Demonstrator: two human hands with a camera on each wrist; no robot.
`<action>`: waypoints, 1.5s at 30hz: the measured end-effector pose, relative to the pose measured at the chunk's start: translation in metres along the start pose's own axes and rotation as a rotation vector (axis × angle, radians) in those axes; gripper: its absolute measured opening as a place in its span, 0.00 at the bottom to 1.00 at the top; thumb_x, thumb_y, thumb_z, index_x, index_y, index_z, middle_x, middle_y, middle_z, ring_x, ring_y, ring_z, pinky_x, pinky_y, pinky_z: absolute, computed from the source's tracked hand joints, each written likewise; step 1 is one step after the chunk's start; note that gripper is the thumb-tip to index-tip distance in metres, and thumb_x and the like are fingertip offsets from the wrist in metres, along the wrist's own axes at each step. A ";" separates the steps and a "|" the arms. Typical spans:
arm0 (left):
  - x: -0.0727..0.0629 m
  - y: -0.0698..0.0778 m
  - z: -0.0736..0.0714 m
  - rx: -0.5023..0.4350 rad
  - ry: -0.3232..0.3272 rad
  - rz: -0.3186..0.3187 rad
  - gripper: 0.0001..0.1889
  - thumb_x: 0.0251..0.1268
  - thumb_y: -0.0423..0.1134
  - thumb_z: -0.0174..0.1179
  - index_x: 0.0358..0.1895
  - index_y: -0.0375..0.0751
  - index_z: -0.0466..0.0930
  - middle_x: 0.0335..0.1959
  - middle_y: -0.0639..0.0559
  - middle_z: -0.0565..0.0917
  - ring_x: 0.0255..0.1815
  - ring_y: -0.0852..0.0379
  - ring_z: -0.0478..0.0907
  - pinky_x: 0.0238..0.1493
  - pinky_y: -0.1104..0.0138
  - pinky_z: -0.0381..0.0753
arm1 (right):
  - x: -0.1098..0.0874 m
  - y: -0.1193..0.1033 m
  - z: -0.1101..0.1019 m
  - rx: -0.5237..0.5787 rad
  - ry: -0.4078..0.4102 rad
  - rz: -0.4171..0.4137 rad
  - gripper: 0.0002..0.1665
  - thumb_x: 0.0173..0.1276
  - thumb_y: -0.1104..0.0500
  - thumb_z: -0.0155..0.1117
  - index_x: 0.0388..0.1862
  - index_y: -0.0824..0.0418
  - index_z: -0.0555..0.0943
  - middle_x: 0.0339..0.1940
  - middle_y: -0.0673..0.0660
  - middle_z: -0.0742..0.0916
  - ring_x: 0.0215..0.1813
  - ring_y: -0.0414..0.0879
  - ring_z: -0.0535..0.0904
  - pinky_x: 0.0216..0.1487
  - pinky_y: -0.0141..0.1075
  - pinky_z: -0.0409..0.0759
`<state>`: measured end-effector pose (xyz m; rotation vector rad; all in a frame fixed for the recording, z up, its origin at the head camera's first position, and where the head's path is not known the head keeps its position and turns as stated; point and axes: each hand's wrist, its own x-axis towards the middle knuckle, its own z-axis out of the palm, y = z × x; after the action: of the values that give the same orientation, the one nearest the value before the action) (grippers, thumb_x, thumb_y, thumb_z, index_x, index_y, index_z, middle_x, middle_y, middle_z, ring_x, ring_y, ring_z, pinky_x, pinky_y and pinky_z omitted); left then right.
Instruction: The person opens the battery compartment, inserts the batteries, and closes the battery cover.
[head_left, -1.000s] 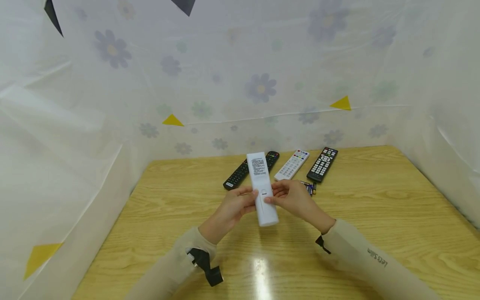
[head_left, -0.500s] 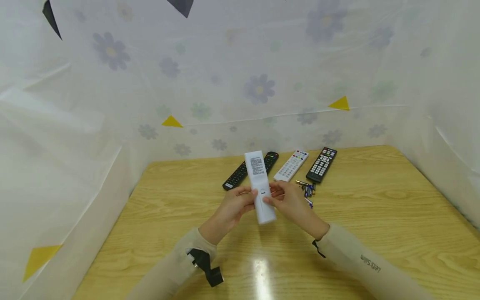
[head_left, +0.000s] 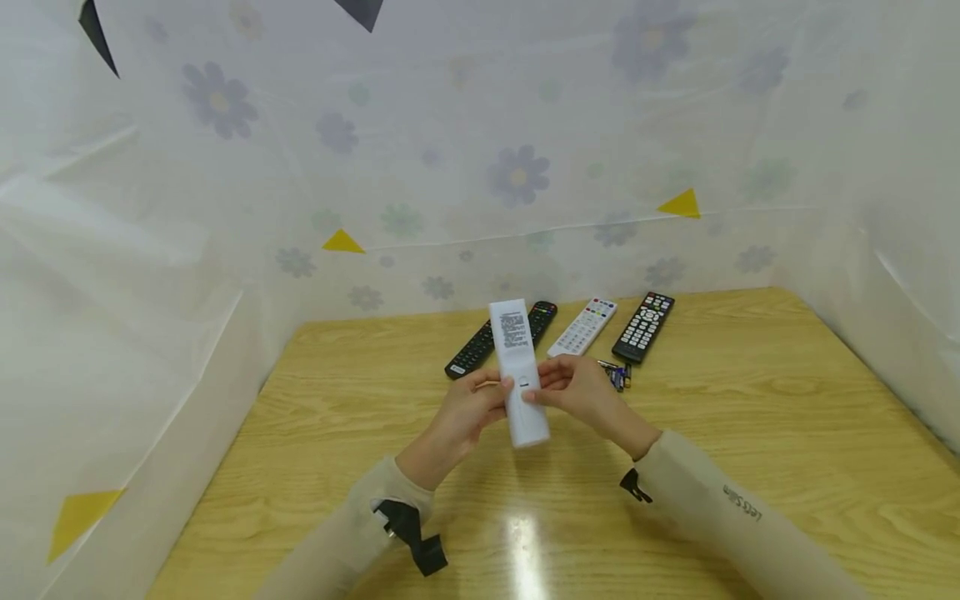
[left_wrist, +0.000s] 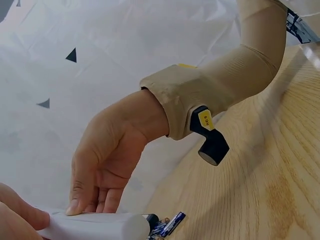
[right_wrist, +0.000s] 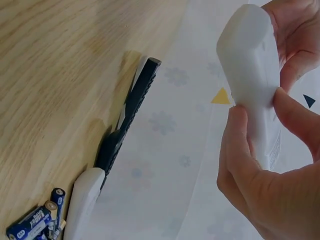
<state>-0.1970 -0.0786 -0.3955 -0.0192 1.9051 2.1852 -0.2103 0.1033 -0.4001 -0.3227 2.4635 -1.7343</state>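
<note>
A white remote control point(head_left: 513, 333) is held above the table, its back with a printed label and battery cover facing up. My left hand point(head_left: 467, 415) grips its left edge, thumb on the back. From the right, my right hand point(head_left: 585, 395) pinches it, thumb against the cover. In the left wrist view, the right hand point(left_wrist: 107, 160) holds the white remote point(left_wrist: 95, 226) beside part of the left hand point(left_wrist: 17, 215). The right wrist view shows the remote point(right_wrist: 247, 60) between the fingers of the right hand point(right_wrist: 260, 185). Its button side is hidden in the head view.
Behind the held remote lies a black remote point(head_left: 471, 352), partly covered. A white remote point(head_left: 582, 327) and another black remote point(head_left: 643, 327) lie to its right. Several blue batteries point(head_left: 618, 377) lie near my right hand; they also show as batteries point(right_wrist: 31, 223) in the right wrist view.
The held remote and both hands stay nearly in place. The right hand dips and shifts slightly, briefly uncovering more batteries, then rises a little. The cover looks still on.
</note>
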 end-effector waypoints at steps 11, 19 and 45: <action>0.001 0.001 -0.005 -0.007 0.016 -0.022 0.11 0.70 0.29 0.54 0.49 0.25 0.71 0.50 0.35 0.79 0.44 0.52 0.80 0.56 0.58 0.79 | -0.014 -0.006 0.032 -0.245 0.220 -0.276 0.22 0.58 0.68 0.71 0.50 0.74 0.76 0.43 0.67 0.84 0.40 0.56 0.83 0.38 0.40 0.85; 0.001 0.000 -0.006 -0.036 0.050 0.000 0.06 0.71 0.29 0.53 0.45 0.28 0.68 0.49 0.34 0.78 0.41 0.56 0.79 0.47 0.66 0.80 | -0.019 -0.016 0.052 -0.394 0.186 -0.333 0.32 0.59 0.65 0.72 0.58 0.78 0.71 0.49 0.70 0.81 0.46 0.59 0.82 0.41 0.43 0.85; -0.003 0.000 -0.050 0.176 0.039 -0.007 0.20 0.68 0.23 0.50 0.61 0.20 0.65 0.50 0.31 0.75 0.46 0.48 0.77 0.55 0.51 0.78 | 0.006 -0.006 0.064 -0.013 0.071 -0.098 0.16 0.60 0.70 0.69 0.47 0.74 0.80 0.36 0.62 0.86 0.37 0.51 0.83 0.37 0.36 0.84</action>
<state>-0.2017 -0.1276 -0.4020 -0.0375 2.1085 2.0188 -0.2018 0.0416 -0.4158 -0.3963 2.5506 -1.7979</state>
